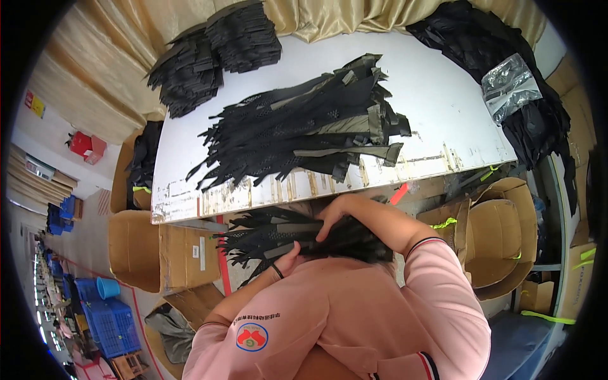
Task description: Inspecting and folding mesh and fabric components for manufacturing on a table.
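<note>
A bundle of black fabric strips (294, 229), with some grey ones among them and frayed-looking left ends, lies across my lap below the table edge. My right hand (334, 214) comes over its far side, thumb pressed on top and the other fingers partly hidden behind it. At the near side, my left hand (289, 259) grips the bundle with the thumb showing; its fingers are hidden beneath. On the white table (437, 95) a larger spread heap of black and olive-grey fabric pieces (285, 126), some of them mesh, lies before me.
Stacked black pieces (244, 38) stand at the table's far left. More black fabric (468, 38) with a clear plastic bag (510, 85) hangs over the right side. Cardboard boxes (190, 256) flank me at left, with another box (500, 234) at right. Blue crates (111, 323) sit farther left.
</note>
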`<state>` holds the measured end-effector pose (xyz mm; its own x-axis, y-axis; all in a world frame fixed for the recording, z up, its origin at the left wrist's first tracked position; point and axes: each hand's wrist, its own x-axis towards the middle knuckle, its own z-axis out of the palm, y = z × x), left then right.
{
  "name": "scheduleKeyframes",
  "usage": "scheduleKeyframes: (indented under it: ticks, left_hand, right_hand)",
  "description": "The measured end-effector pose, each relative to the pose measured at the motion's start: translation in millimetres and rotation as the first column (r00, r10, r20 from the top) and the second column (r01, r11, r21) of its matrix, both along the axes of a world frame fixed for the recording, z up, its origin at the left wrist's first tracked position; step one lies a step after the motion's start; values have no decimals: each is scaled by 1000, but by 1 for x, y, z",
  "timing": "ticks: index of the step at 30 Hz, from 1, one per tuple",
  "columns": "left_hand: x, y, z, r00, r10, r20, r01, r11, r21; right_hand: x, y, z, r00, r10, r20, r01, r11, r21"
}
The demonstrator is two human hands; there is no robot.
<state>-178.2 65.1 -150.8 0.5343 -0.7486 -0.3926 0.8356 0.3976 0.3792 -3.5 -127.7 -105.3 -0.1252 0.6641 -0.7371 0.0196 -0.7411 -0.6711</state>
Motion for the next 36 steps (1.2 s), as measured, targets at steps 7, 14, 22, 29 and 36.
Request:
scheduleKeyframes:
  ticks: [7, 14, 22, 29, 36]
  left_hand:
    - [1, 11, -13, 990, 130, 60, -128, 991, -36]
    - [22, -8, 70, 938, 115, 328, -152, 984, 90]
    - [253, -138, 199, 751, -185, 634, 122, 982, 142]
    - [355, -320, 274, 738, -174, 652, 289, 955, -73]
    - [294, -363, 139, 698, -365, 616, -80, 815, 574]
  right_hand:
    - [-20, -13, 23, 978, -112, 174, 62, 962, 267]
    - [-42, -72, 164, 835, -327, 443, 101, 882, 459]
    - [-25, -185, 265, -35, -739, 673, 169, 659, 733]
    - [52, -309, 283, -311, -816, 486, 340, 382, 859]
    - [147, -391, 92, -181, -262, 948, 924, 286, 255]
